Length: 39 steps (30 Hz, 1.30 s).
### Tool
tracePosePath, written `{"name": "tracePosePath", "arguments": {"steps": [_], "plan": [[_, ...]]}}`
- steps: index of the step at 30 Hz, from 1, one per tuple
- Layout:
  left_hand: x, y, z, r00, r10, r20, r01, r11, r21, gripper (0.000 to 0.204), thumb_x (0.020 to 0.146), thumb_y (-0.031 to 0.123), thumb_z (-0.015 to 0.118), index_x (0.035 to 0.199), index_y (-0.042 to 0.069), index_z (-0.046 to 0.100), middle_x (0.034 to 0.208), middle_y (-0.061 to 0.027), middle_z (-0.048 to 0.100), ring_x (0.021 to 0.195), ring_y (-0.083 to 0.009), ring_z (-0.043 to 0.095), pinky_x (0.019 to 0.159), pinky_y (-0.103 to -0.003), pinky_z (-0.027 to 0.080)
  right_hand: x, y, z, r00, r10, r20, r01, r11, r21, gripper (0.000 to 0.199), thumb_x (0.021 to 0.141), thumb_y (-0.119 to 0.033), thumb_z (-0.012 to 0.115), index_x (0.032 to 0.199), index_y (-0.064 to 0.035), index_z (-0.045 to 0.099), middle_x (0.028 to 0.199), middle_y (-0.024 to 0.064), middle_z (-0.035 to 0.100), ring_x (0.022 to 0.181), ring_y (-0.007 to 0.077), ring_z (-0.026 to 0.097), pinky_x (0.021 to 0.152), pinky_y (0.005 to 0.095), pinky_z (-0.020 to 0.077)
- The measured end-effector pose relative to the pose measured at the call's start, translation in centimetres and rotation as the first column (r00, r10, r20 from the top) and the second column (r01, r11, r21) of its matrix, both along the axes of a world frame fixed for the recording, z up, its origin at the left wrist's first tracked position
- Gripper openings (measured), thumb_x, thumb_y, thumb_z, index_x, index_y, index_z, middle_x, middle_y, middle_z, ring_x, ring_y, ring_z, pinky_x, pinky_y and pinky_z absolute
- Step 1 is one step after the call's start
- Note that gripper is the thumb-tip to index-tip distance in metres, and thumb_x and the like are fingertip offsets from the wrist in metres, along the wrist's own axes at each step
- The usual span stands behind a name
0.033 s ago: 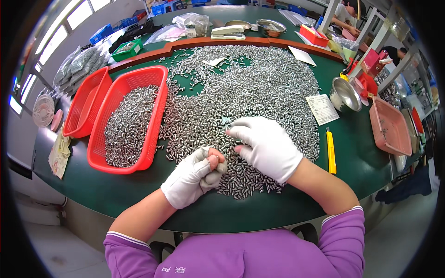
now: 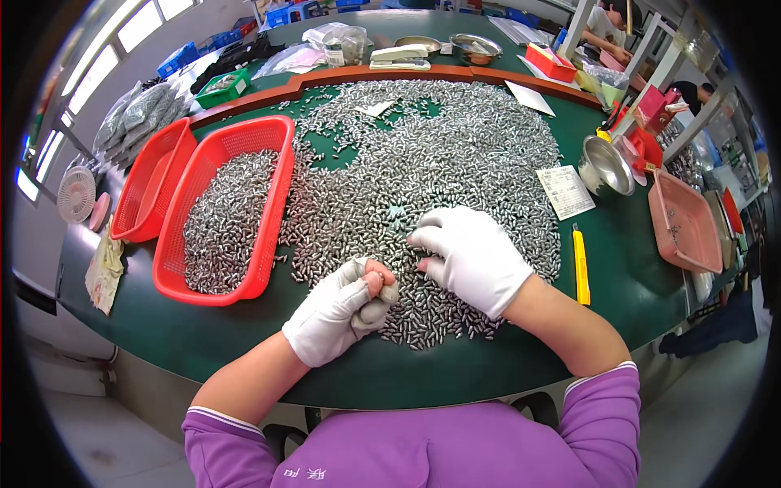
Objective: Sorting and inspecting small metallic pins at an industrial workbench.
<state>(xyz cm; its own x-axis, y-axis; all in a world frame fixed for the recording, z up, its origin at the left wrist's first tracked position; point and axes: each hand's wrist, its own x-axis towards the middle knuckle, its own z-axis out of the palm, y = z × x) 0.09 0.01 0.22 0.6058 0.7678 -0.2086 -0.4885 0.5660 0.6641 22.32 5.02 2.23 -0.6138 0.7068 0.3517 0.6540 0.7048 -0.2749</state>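
Observation:
Many small silvery metal parts [image 2: 480, 146], stubby and rod-like, lie spread in a wide layer across the green table. My left hand [image 2: 346, 309], in a white glove with bare fingertips, is closed at the layer's near edge. Its thumb and forefinger press together, and whatever lies inside is hidden. To its right, my right hand [image 2: 476, 256] hovers low over or touches the parts, its bent fingers apart from the thumb. It wears a white glove too, and I see nothing held in it. A red plastic basket [image 2: 281, 203] on the left holds a heap of the same parts.
Another red basket [image 2: 134, 203] stands farther left. On the right lie a yellow utility knife [image 2: 581, 268], a printed slip [image 2: 565, 192], a metal bowl [image 2: 606, 165] and a pink tray [image 2: 687, 244]. A wooden ledge [image 2: 358, 75] with a stapler [image 2: 399, 58] behind it borders the far side.
My right hand has shifted slightly right and down, uncovering a bit of the layer near its fingertips. My left hand stays where it was.

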Motion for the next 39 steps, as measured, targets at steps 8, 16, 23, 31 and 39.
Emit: {"name": "tracePosePath", "arguments": {"steps": [8,16,23,31,39], "plan": [[0.1,0.0,0.0,0.999,0.028,-0.032,-0.028,1.000,-0.002,0.023,0.097,0.031,0.060,0.106,0.010,0.057,0.088,0.0004,0.057,0.062,-0.0058,0.038,0.057,-0.019,0.033,-0.1,0.5,-1.2,0.987,-0.052,0.153,0.059,0.997,-0.041,0.013,0.079,-0.022,0.070,0.081,-0.0112,0.064,0.082,0.0068,0.060,0.081,0.0282,0.061,0.072,0.0402,0.0501],[0.0,-0.1,0.0,0.999,0.021,-0.024,-0.021,1.000,0.008,0.023,0.098,0.030,0.058,0.108,0.009,0.057,0.090,-0.0002,0.057,0.062,-0.0063,0.039,0.057,-0.019,0.033,0.6,-0.1,0.7,0.981,-0.031,0.190,0.050,0.994,-0.095,0.013,0.079,-0.021,0.070,0.087,-0.0118,0.067,0.086,0.0071,0.061,0.085,0.0283,0.062,0.075,0.0408,0.0500],[0.1,0.0,0.1,0.999,0.013,-0.035,-0.013,1.000,0.001,0.023,0.096,0.029,0.061,0.108,0.009,0.057,0.089,0.0006,0.056,0.062,-0.0061,0.038,0.057,-0.020,0.032,1.3,-0.6,1.4,0.937,-0.083,0.339,0.133,0.983,-0.126,0.013,0.078,-0.020,0.070,0.087,-0.0113,0.068,0.086,0.0081,0.062,0.085,0.0290,0.062,0.075,0.0410,0.0505],[0.1,0.2,-0.1,1.000,0.012,0.009,-0.012,1.000,-0.010,0.022,0.095,0.026,0.063,0.106,0.010,0.054,0.087,0.0011,0.054,0.061,-0.0056,0.035,0.056,-0.020,0.031,0.9,-0.1,1.3,0.942,-0.098,0.323,0.173,0.961,-0.215,0.014,0.082,-0.025,0.068,0.086,-0.0117,0.067,0.083,0.0093,0.063,0.084,0.0295,0.063,0.074,0.0413,0.0506],[0.1,0.3,-0.4,0.999,0.045,0.020,-0.045,0.999,-0.024,0.018,0.095,0.023,0.063,0.104,0.010,0.053,0.089,0.0005,0.057,0.061,-0.0054,0.037,0.056,-0.019,0.032,2.1,-0.7,2.3,0.906,-0.114,0.409,0.214,0.955,-0.207,0.017,0.077,-0.022,0.071,0.090,-0.0117,0.068,0.087,0.0091,0.064,0.088,0.0293,0.064,0.075,0.0413,0.0512]]}}
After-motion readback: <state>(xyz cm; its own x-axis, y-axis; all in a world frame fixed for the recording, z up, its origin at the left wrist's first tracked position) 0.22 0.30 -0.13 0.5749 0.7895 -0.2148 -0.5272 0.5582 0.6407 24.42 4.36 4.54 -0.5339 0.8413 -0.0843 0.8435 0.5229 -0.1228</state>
